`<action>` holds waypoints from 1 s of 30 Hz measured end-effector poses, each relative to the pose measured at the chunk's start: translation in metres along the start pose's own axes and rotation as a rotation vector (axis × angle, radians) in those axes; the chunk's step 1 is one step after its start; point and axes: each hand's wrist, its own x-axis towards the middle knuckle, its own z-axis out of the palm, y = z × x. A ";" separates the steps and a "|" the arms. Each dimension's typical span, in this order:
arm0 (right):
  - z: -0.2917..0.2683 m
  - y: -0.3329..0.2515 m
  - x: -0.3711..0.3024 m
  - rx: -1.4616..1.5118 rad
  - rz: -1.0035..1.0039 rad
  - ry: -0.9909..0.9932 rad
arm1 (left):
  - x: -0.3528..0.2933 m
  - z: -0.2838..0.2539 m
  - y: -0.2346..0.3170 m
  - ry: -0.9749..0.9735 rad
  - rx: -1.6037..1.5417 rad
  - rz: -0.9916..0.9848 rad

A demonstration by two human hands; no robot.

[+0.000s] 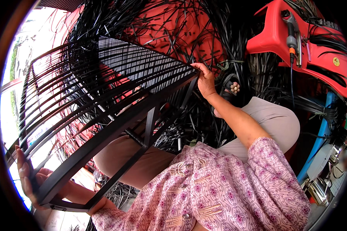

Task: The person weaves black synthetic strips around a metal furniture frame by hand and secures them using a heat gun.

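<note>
A black chair-like frame (115,123) lies tilted across my lap, its bars running from lower left to upper right. Long black plastic strips (65,104) are stretched over it side by side. Toward its far end, a tightly woven grey-black section (131,63) shows. My left hand (29,175) is wrapped round the frame's lower left corner, partly hidden behind the bar. At the upper right corner, my right hand (205,79) grips the frame's edge, thumb and fingers closed near the strip ends.
Tangled black strips (158,19) cover red sheeting (208,32) in front of me. A red plastic stool (272,38) stands at far right, carrying a corded tool (292,34). Beside it are a blue tube (324,123) and shiny metal items (318,192). A sandal (230,88) lies beyond my knee.
</note>
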 end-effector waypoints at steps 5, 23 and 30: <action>-0.001 0.003 -0.003 -0.024 -0.014 0.012 | -0.004 -0.006 -0.010 -0.008 0.012 -0.042; 0.054 0.003 -0.123 0.196 0.531 -0.068 | 0.163 0.173 0.032 -0.123 -0.162 0.056; 0.028 -0.024 -0.111 0.342 0.711 -0.074 | 0.191 0.265 0.086 -0.104 -0.319 0.208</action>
